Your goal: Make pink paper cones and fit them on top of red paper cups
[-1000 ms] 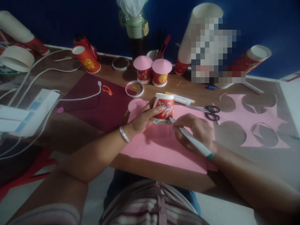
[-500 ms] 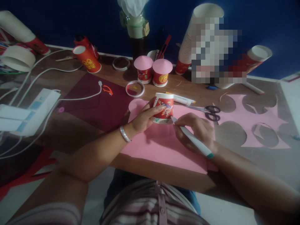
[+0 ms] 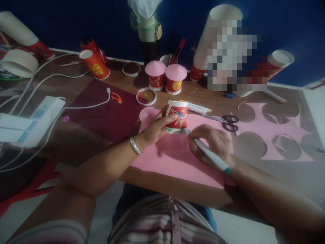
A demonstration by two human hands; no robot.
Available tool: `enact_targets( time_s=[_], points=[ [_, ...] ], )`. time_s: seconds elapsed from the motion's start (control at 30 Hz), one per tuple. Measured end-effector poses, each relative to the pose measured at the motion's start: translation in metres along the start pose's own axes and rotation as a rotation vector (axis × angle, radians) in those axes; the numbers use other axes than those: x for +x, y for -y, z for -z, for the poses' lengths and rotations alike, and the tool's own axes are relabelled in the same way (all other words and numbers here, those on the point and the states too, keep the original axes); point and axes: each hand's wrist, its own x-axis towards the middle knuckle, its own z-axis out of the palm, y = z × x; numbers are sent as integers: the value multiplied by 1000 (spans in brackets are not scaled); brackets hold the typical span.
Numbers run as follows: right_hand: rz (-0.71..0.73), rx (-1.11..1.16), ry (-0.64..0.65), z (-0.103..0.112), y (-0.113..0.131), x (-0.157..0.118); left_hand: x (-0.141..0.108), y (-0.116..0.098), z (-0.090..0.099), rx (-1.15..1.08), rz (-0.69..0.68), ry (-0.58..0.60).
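Observation:
A red paper cup with a printed pattern and a white lower band with green drawn marks is gripped by my left hand, thumb across its side. My right hand is closed around a white marker with a green end, its tip at the cup's lower band. Both hands are above the pink paper sheets. Just beyond lie another white marker and black-handled scissors. Two red cups with pink cone tops stand farther back.
Pink paper with round cut-outs lies at the right. Tape rolls and a tall stack of paper cups are toward the wall. White cables and a power strip occupy the left side, beside dark red paper.
The marker tip and my right hand have shifted slightly left along the cup's lower band. My left hand and the cup have barely moved.

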Motion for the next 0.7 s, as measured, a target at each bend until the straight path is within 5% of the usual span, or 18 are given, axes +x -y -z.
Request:
enact_targets(
  time_s=[0.7],
  points=[
    [16,26,17,1,3,0,-1,1,1,-1,-12,6]
  ],
)
